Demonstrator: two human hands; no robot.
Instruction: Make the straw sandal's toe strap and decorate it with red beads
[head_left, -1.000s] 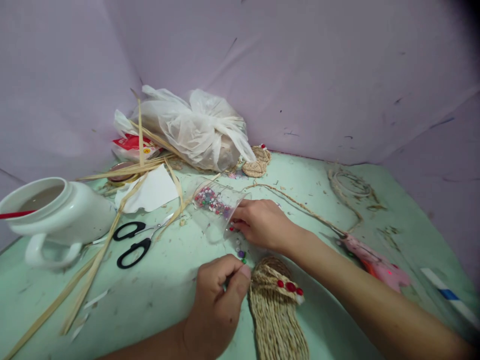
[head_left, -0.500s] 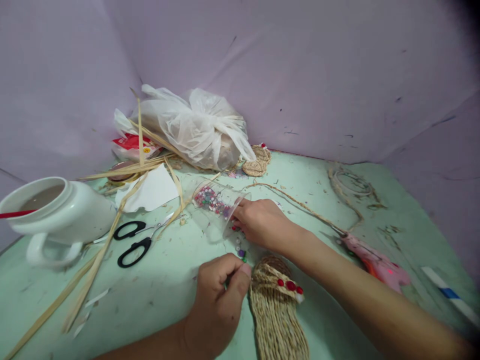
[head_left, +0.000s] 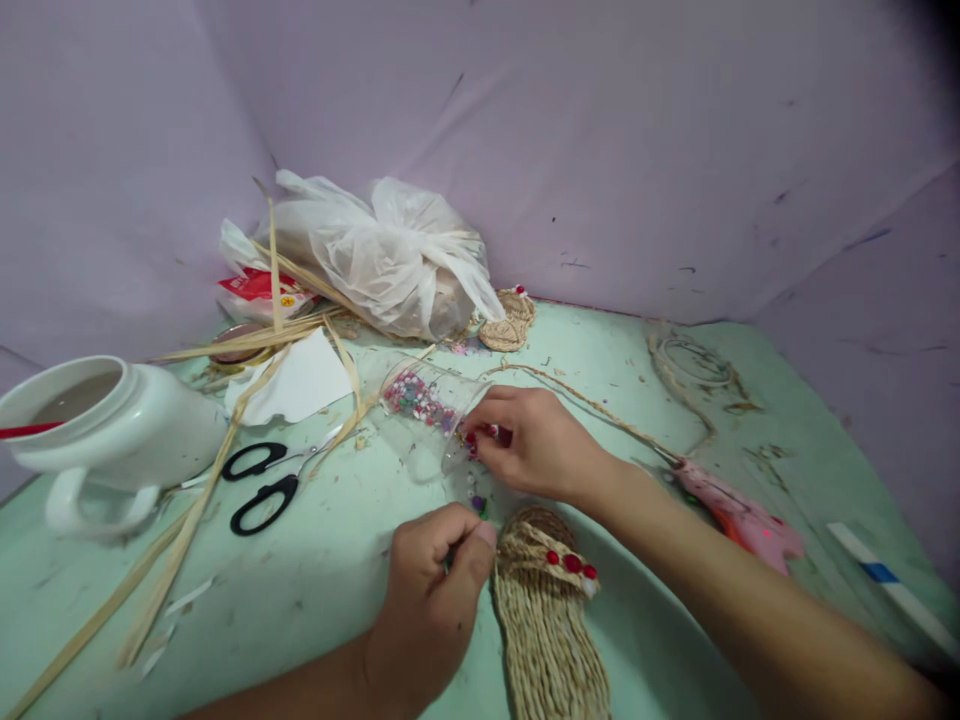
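A clear plastic cup (head_left: 420, 445) lies on its side with many small coloured beads (head_left: 420, 398) inside. At its mouth is my right hand (head_left: 536, 440), fingers bent in a pinch among red beads (head_left: 471, 440); whether a bead is between the fingertips is unclear. My left hand (head_left: 435, 600) is closed, thumb against forefinger, beside a small woven straw slipper (head_left: 551, 640). What that pinch holds, if anything, is hidden. Red beads and a white one decorate the slipper's strap (head_left: 559, 555). A few loose beads (head_left: 477, 500) lie between the cup and my left hand.
Black-handled scissors (head_left: 262, 490), straw strips (head_left: 176, 560) and a white mug-shaped jar (head_left: 150, 430) are to the left. A white plastic bag (head_left: 390, 260) and another small slipper (head_left: 506, 325) sit at the back. A pink glue gun (head_left: 739, 510) and cord (head_left: 600, 405) lie right.
My right hand has drawn back slightly from the cup's mouth, and its bent fingers and the red beads there now show more. My left hand keeps its pinch beside the slipper.
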